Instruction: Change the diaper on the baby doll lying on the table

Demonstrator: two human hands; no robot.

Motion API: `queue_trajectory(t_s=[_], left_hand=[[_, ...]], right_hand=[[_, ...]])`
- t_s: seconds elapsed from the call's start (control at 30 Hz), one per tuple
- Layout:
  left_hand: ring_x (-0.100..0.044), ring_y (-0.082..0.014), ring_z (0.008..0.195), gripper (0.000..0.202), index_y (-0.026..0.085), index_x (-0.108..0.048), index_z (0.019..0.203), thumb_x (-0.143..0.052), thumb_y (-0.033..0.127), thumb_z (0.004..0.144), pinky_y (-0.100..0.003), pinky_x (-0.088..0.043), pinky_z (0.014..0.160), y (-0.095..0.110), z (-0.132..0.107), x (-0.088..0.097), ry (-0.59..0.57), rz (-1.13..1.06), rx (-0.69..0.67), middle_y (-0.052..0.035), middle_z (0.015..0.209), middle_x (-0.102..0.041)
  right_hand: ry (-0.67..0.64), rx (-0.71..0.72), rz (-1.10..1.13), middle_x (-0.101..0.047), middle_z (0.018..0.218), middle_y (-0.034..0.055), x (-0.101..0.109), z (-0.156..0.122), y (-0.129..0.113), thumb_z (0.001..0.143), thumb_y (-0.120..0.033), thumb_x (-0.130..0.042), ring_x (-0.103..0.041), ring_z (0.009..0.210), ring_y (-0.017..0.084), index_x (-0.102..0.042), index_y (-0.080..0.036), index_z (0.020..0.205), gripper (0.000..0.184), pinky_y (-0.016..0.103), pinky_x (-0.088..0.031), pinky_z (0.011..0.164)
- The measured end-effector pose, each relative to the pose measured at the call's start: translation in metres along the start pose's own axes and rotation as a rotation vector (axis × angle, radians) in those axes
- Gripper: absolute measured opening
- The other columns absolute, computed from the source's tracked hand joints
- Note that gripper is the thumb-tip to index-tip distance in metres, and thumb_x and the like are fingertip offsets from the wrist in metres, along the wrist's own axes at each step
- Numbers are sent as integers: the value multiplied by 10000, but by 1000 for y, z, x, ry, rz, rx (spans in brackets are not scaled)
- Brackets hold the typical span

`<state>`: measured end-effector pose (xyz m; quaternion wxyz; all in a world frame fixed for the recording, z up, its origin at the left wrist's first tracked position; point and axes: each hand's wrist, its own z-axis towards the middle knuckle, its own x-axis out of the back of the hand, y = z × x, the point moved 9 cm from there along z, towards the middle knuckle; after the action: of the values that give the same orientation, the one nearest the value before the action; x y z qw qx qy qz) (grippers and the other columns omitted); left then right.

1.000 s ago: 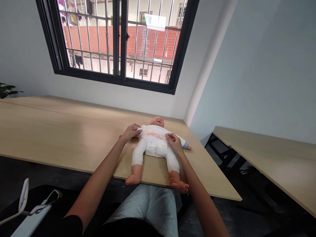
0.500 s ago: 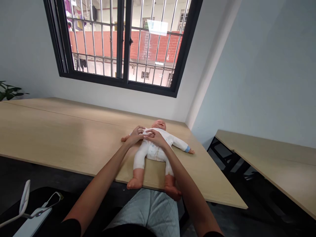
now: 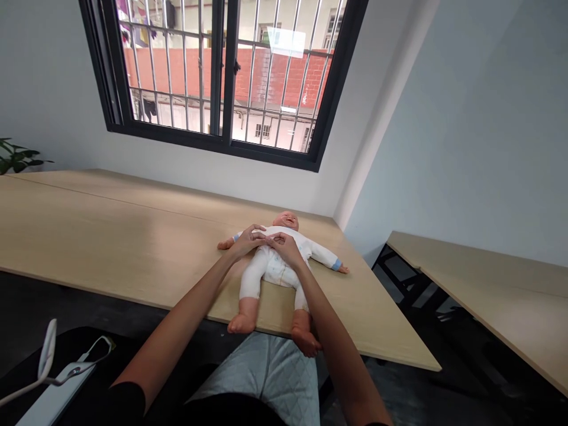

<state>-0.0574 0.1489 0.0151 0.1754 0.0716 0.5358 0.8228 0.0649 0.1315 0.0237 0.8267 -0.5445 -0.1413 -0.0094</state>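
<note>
We are joining our left hand (image 3: 248,241) and right hand (image 3: 286,248) over a white-suited baby doll (image 3: 275,272), its chest hidden and any grip unclear, on a pale wooden tabletop (image 3: 110,219) beneath a barred window (image 3: 222,77).

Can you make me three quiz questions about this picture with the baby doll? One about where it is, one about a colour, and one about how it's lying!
1. Where is the baby doll lying?
A. On the floor
B. On a light wood table
C. On a windowsill

2. What colour are the cuffs on its white suit?
A. Blue
B. Red
C. Green

3. How is the doll lying?
A. On its tummy
B. Sitting up
C. On its back

Answers:
1. B, because the tabletop is right under the doll.
2. A, because blue shows at the ends of the sleeves.
3. C, because its face points up, with the person's left hand and right hand on its front.
</note>
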Motion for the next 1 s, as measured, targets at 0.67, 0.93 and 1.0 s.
queue_trajectory(t_s=[0.67, 0.93, 1.0], left_hand=[[-583, -252, 1056, 309, 157, -713, 952, -725, 344, 707, -347, -414, 956, -9, 2, -2, -29, 156, -34, -99, 1074, -689], [-520, -289, 1171, 451, 165, -665, 1094, -759, 360, 700, -343, -386, 1009, -13, 2, -14, -17, 240, -44, -110, 1224, -613], [-522, -283, 1164, 519, 172, -631, 1136, -782, 362, 678, -353, -398, 994, -18, -1, -13, -22, 230, 8, -112, 1233, -598]], right_hand=[[235, -57, 165, -573, 644, -32, 28, -4, 9, 722, -297, -610, -577, 701, 149, -520, -209, 926, 241, 289, -458, 701], [185, -47, 261, -600, 686, -16, 27, -10, 3, 675, -352, -696, -570, 698, 152, -513, -232, 858, 285, 289, -456, 682], [180, -51, 276, -595, 681, -23, 26, -9, 4, 664, -366, -704, -575, 715, 152, -502, -229, 852, 308, 286, -453, 691]])
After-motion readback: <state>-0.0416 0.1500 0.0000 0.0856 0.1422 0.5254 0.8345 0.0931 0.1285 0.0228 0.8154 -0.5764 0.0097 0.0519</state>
